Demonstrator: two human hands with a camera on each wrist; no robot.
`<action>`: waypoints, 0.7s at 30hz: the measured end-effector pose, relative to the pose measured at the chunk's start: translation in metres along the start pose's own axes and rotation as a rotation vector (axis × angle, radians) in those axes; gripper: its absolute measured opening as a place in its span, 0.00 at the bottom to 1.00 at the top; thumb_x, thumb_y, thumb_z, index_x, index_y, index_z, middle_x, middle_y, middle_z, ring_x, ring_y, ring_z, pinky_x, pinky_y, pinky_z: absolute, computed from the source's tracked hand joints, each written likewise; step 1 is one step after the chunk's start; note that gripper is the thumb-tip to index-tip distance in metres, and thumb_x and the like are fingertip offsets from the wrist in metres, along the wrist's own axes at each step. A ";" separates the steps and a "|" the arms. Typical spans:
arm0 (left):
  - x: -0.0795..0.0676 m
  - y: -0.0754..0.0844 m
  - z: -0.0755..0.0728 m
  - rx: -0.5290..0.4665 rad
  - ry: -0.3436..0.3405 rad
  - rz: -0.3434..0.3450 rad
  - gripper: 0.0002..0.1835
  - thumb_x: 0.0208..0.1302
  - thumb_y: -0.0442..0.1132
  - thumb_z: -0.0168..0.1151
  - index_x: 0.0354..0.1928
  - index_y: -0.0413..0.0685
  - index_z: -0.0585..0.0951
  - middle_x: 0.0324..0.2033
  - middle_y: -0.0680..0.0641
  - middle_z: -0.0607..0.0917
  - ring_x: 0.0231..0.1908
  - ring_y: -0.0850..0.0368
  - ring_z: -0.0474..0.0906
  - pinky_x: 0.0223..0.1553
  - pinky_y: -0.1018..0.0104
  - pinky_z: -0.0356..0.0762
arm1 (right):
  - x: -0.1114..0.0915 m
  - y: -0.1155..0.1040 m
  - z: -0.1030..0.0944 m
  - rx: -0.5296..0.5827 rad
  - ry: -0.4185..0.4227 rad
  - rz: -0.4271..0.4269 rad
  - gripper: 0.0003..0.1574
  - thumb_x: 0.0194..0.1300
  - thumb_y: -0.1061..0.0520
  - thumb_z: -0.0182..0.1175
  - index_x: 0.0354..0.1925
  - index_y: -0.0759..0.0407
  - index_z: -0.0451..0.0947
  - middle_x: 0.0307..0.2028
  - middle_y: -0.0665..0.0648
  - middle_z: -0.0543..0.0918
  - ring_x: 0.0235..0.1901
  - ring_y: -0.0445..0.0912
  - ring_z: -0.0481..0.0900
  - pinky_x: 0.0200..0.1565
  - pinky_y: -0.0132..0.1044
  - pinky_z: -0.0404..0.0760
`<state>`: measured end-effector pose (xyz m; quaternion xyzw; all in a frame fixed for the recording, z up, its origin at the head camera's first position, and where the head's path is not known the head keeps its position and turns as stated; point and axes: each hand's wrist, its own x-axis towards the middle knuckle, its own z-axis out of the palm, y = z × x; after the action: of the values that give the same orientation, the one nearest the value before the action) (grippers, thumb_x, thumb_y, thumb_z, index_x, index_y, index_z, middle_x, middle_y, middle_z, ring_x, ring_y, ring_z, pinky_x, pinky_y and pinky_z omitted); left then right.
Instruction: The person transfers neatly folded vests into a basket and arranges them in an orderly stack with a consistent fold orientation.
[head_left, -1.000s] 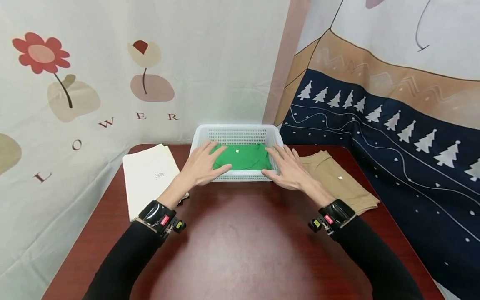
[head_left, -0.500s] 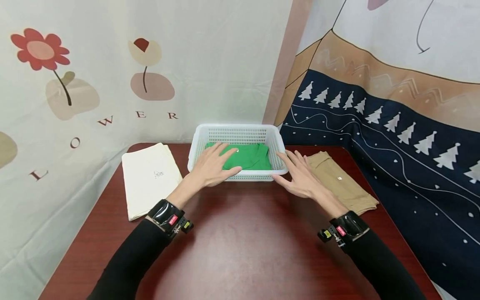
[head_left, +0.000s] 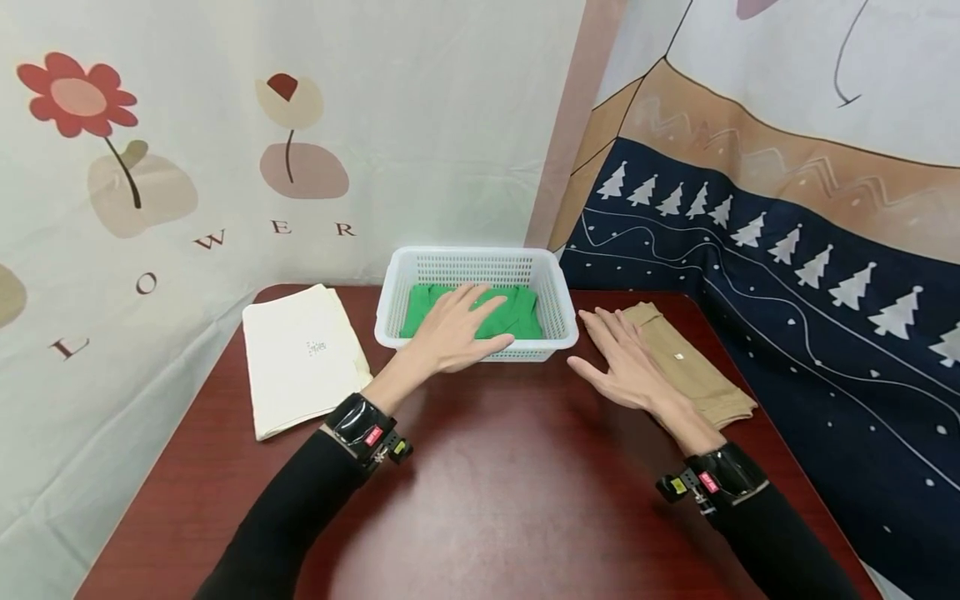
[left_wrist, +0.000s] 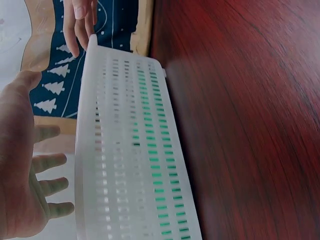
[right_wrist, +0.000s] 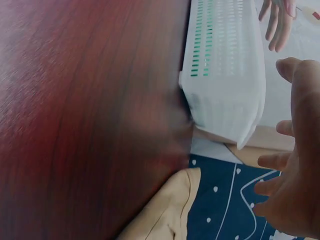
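Observation:
A folded green garment (head_left: pixel 517 312) with a small white tag lies inside the white plastic basket (head_left: pixel 555 312) at the back of the table. Over the basket's front rim hovers my left hand (head_left: pixel 453 333), fingers spread and holding nothing; it overlaps part of the green cloth in the head view. My right hand (head_left: pixel 618 358) is just right of the basket, fingers extended and nothing in them, beside a folded tan garment (head_left: pixel 686 367). Through the basket's slotted wall (left_wrist: pixel 125 150) green cloth shows in the left wrist view.
A stack of folded off-white cloth (head_left: pixel 300 358) lies left of the basket, partly behind the left wrist. The dark red table (head_left: pixel 480 492) reaches back to a printed curtain (head_left: pixel 450 125), with a navy tree-patterned part (head_left: pixel 750 275) at right.
Both hands have moved rightward; the right hand has left the basket's right side and is nearer the tan garment. The left hand has shifted from the basket's left end toward its middle.

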<state>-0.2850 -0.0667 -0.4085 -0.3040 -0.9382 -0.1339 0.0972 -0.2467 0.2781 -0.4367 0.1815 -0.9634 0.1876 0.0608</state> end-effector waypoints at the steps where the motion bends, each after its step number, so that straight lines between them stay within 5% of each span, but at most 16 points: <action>1: 0.002 0.002 0.001 0.004 -0.002 0.004 0.42 0.80 0.72 0.55 0.86 0.59 0.71 0.86 0.42 0.68 0.87 0.38 0.61 0.87 0.36 0.64 | -0.002 0.002 -0.001 -0.001 0.004 0.002 0.57 0.79 0.28 0.63 0.91 0.49 0.56 0.89 0.68 0.58 0.90 0.74 0.48 0.86 0.80 0.44; 10: 0.020 0.028 0.010 0.048 -0.032 0.042 0.42 0.81 0.73 0.55 0.87 0.61 0.70 0.86 0.43 0.69 0.87 0.38 0.61 0.86 0.37 0.66 | -0.019 0.021 -0.008 0.005 0.023 0.044 0.56 0.80 0.28 0.63 0.91 0.48 0.56 0.88 0.66 0.60 0.88 0.80 0.47 0.85 0.83 0.44; 21: 0.046 0.074 0.022 0.035 -0.075 0.091 0.43 0.81 0.76 0.52 0.86 0.62 0.71 0.87 0.45 0.68 0.88 0.41 0.60 0.88 0.39 0.64 | -0.036 0.038 -0.014 0.007 0.042 0.065 0.54 0.82 0.32 0.63 0.89 0.56 0.58 0.87 0.74 0.58 0.87 0.81 0.48 0.85 0.80 0.45</action>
<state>-0.2801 0.0228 -0.4028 -0.3494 -0.9286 -0.1015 0.0734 -0.2262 0.3281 -0.4432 0.1461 -0.9667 0.1968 0.0743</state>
